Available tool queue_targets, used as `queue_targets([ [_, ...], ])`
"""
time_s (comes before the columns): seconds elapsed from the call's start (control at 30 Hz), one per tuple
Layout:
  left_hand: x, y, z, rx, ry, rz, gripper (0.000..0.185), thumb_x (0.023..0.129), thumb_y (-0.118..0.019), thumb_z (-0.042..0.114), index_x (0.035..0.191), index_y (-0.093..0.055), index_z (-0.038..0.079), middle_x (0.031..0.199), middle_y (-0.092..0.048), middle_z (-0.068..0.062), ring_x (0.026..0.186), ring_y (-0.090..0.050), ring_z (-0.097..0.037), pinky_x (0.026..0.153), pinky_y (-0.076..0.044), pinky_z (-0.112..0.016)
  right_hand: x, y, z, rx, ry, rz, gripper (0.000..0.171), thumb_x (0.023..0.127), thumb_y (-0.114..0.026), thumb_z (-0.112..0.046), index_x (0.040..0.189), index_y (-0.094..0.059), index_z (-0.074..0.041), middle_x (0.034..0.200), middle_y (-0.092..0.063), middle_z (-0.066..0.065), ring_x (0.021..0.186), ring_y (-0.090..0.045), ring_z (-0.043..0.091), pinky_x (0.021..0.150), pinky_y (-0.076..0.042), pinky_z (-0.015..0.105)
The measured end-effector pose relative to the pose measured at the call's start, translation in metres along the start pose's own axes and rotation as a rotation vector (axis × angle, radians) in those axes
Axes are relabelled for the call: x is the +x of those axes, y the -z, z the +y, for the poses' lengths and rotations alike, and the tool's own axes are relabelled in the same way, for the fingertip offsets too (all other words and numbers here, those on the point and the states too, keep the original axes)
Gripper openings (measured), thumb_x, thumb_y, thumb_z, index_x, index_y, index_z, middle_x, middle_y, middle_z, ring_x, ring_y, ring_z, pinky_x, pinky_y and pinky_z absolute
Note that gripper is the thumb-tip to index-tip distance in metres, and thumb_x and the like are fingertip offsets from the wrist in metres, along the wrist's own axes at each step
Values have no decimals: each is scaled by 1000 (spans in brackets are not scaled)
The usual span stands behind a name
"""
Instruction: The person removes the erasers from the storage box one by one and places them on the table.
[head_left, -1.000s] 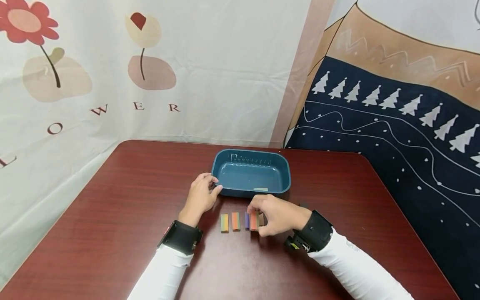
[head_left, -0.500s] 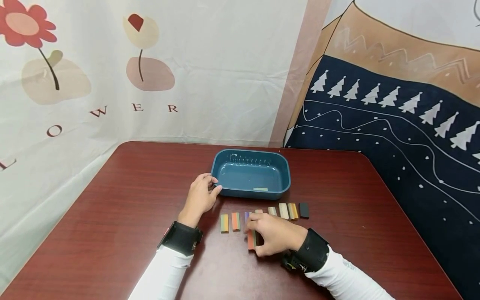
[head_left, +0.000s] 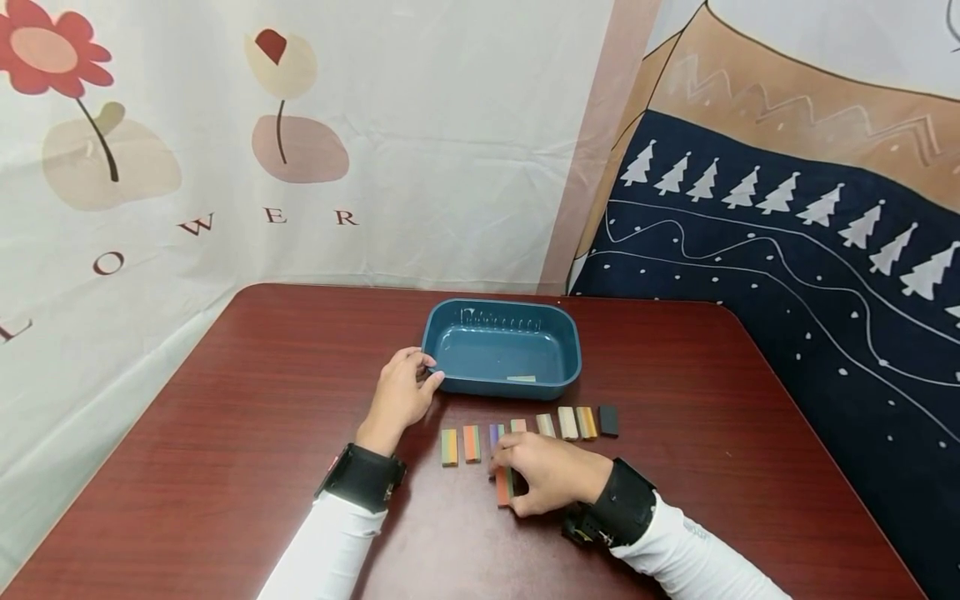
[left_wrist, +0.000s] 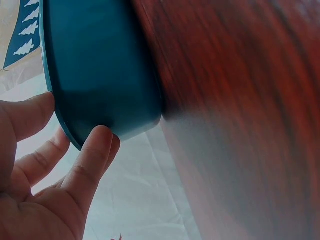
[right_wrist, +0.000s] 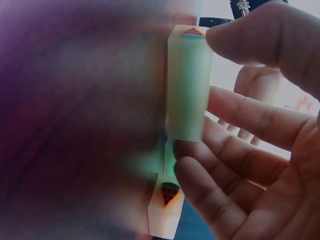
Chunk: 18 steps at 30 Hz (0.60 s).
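My left hand (head_left: 400, 398) holds the rim of a dark teal plastic tub (head_left: 495, 387) at its near left corner. In the left wrist view the fingertips (left_wrist: 95, 142) lie against the tub's corner. My right hand (head_left: 551, 471) pinches a small orange and green block (head_left: 503, 495) by its ends, just in front of a row of similar blocks. The right wrist view shows that block's pale green side (right_wrist: 187, 90), with a watermelon slice pictured at one end. Close by are a purple block (head_left: 494, 433) and another watermelon-marked block (right_wrist: 167, 205). My fingers partly cover the row.
Left in the row lie a green-yellow block (head_left: 449, 447) and an orange-green block (head_left: 472, 444). Farther right are a cream block (head_left: 567, 423), a yellow-brown block (head_left: 587, 422) and a black block (head_left: 608, 421). A pale strip (head_left: 521, 378) shows inside the tub. The table (head_left: 285, 367) is reddish-brown.
My right hand has drawn the orange and green block out of the row toward me, uncovering the blocks at the right. My left hand has stayed at the tub's corner.
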<state>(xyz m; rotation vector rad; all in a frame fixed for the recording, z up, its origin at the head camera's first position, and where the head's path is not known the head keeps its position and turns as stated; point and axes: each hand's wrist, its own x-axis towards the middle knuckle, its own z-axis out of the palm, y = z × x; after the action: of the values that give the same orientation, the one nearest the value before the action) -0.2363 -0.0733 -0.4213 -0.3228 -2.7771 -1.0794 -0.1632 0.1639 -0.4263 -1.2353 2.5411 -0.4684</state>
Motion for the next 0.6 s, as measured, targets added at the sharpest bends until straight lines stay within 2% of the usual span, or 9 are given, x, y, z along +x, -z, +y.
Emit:
queue_targets([
  [0.23, -1, 2, 0, -5, -1, 1, 18, 94, -66, 18, 105, -65, 3, 135, -50, -18, 105, -61, -29, 91, -49, -43, 0, 3, -3, -8, -26, -32, 33, 83, -74, -18, 114, -67, -13, 112, -58, -3, 94, -56, 3, 73, -46, 16],
  [0.43, -2, 3, 0, -2, 1, -2, 19, 94, -66, 18, 105, -65, 3, 136, -49, -19, 105, -60, -29, 91, -49, -43, 3, 13, -4, -20, 2, -65, 31, 85, -75, -21, 114, -67, -14, 109, -57, -5, 90, -54, 2, 73, -47, 16],
  [0.6, -2, 2, 1, -2, 10, -13, 20, 94, -66, 18, 107, -65, 2, 137, -48, -18, 106, -60, -29, 91, -49, -43, 9, 36, 2, -27, 57, 12, 24, 89, -69, -17, 112, -67, -10, 102, -59, -1, 81, -55, 6, 69, -47, 17],
])
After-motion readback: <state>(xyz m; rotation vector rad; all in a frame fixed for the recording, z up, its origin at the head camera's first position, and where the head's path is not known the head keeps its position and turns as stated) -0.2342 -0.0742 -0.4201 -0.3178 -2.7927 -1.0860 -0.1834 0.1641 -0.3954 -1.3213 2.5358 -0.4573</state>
